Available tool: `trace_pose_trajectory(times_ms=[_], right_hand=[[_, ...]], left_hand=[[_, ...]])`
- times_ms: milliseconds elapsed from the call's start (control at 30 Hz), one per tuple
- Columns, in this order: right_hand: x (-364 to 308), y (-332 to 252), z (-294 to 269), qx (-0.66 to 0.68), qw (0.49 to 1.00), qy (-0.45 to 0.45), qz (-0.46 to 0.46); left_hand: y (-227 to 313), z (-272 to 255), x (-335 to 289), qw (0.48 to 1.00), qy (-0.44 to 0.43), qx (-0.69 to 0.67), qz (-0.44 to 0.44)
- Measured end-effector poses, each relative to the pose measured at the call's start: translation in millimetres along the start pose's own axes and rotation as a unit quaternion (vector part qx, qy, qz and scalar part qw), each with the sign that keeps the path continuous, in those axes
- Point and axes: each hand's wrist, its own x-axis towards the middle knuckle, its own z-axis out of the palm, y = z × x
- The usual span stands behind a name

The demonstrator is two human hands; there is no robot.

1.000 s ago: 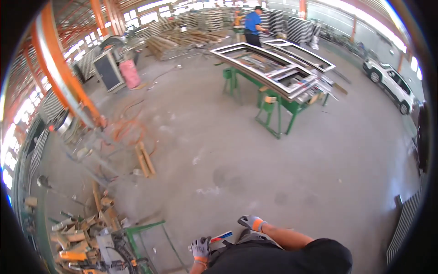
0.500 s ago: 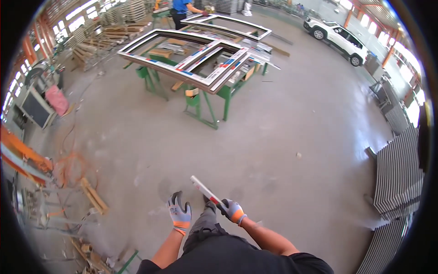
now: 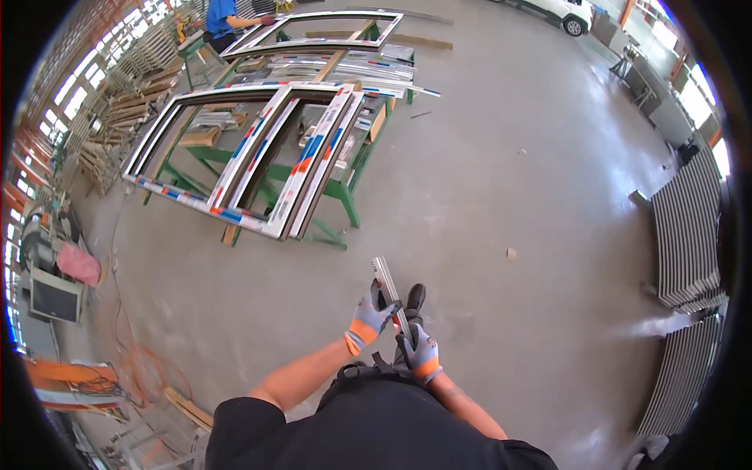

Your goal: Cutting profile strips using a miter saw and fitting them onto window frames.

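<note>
A slim silver bar with lengthwise ridges, like a short metal profile, slants in front of my body, its far end pointing up and slightly left. My left hand, in a grey and orange glove with dark fingers, is closed around its middle. Lower down, my right hand, gloved alike, grips its near end. A bit of red shows on the bar between the two hands. Ahead and to the left, apart from my hands, a large window or door frame with white, blue and red protective film rests on green trestles.
Behind that frame lies another frame, with a person in a blue top beside it. Stacked ridged metal profiles stand at the right. An orange hose and timber lie at the lower left. A white car is parked far right.
My left hand, open and apart before, has moved right and closed on the silver bar. The bar now points more steeply away from me. The view has turned right and come closer to the frames.
</note>
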Motion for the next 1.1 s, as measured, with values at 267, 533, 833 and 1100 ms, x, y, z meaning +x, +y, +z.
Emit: trace_pose_trajectory(times_ms=[267,533,833,1100], right_hand=[[242,-30,-70,-0.055,0.977,-0.173,-0.115],[461,-29,-67,-0.107,0.951,-0.210,-0.200],[666,-85,-45,0.008,0.989,-0.142,-0.038],[842,-138,-11,-0.046,0.979,-0.183,-0.073]], left_hand=[[74,17,192,0.957,0.165,-0.209,-0.110],[99,-96,402,0.899,0.344,-0.268,0.042],[89,-193,657,0.843,0.435,-0.314,0.031],[48,-203,800,0.817,0.569,-0.080,-0.039]])
